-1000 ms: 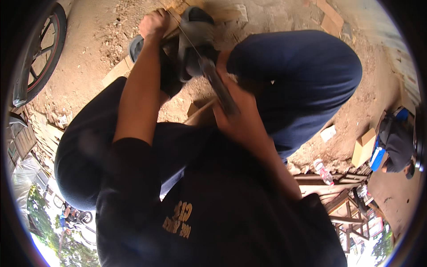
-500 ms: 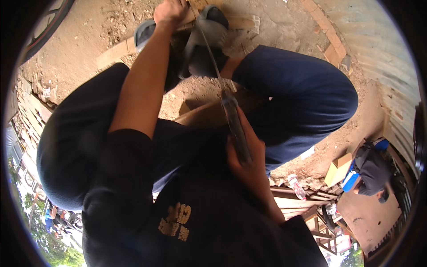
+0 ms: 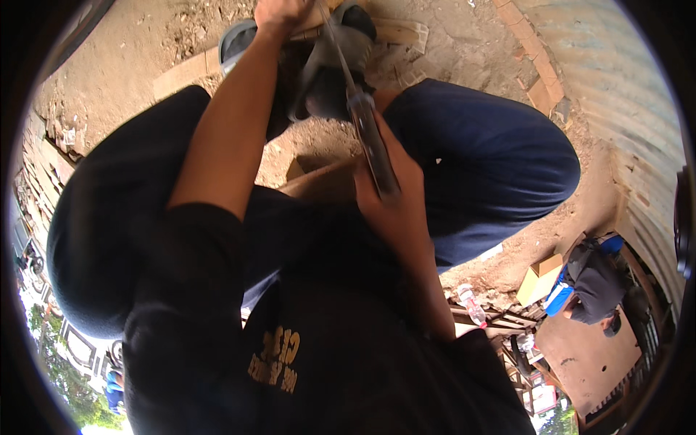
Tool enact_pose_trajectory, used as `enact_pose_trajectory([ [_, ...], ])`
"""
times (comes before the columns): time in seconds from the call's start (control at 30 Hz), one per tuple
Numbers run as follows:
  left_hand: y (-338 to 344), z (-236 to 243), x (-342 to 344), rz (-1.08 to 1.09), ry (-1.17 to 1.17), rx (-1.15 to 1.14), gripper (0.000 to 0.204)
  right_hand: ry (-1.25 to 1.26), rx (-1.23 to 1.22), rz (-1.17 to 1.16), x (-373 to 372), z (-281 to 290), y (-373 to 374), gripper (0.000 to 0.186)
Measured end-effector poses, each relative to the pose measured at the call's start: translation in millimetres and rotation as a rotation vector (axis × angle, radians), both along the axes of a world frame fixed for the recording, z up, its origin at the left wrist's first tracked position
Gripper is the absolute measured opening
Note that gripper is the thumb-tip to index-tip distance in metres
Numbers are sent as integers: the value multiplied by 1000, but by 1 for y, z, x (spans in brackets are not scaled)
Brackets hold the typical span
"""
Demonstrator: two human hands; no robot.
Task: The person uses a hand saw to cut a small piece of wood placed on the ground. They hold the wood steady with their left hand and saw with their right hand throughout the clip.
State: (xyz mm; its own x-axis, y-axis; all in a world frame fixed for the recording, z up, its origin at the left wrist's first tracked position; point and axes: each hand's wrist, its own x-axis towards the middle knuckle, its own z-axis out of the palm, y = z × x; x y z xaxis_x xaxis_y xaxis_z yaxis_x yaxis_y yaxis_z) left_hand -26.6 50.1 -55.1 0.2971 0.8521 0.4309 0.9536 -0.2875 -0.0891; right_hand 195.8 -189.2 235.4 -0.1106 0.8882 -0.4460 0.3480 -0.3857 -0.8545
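Note:
My right hand [image 3: 391,181] is wrapped round the straight dark handle of a hand saw [image 3: 373,145]. Its long thin blade, seen nearly edge-on, points up and away between my knees, past my shoe, and runs to the top edge of the picture. My left hand [image 3: 281,14] is at the far end, partly cut off by the frame, with its fingers closed against a light piece of wood [image 3: 310,33] beside the blade. My grey-and-black footwear [image 3: 333,72] rests on a wooden plank [image 3: 399,33] lying on the dirt.
Another wooden piece [image 3: 326,181] lies below my legs. A corrugated metal wall [image 3: 609,72] rises at the right. Lower right are a cardboard box [image 3: 540,279], a plastic bottle [image 3: 471,304], a brown board [image 3: 591,355] and a person in dark clothes [image 3: 598,279].
My right hand has pushed the saw forward, away from my body, with its handle now nearer my shoe. My left hand stays at nearly the same place.

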Motion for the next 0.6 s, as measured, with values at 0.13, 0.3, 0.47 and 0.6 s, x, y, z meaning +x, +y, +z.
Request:
enact_pose_trajectory([
  [0.13,5,13,-3,-19,177,183,15,-47,19,-19,19,25,-44,55],
  [0.3,7,-7,0,173,-51,-101,21,4,-168,-35,5,16,1,54],
  [0.47,1,61,18,419,-233,-464,39,-65,29,-27,17,14,-32,54],
  [0.6,2,58,26,722,-448,-501,50,-11,-66,-23,4,7,1,55],
])
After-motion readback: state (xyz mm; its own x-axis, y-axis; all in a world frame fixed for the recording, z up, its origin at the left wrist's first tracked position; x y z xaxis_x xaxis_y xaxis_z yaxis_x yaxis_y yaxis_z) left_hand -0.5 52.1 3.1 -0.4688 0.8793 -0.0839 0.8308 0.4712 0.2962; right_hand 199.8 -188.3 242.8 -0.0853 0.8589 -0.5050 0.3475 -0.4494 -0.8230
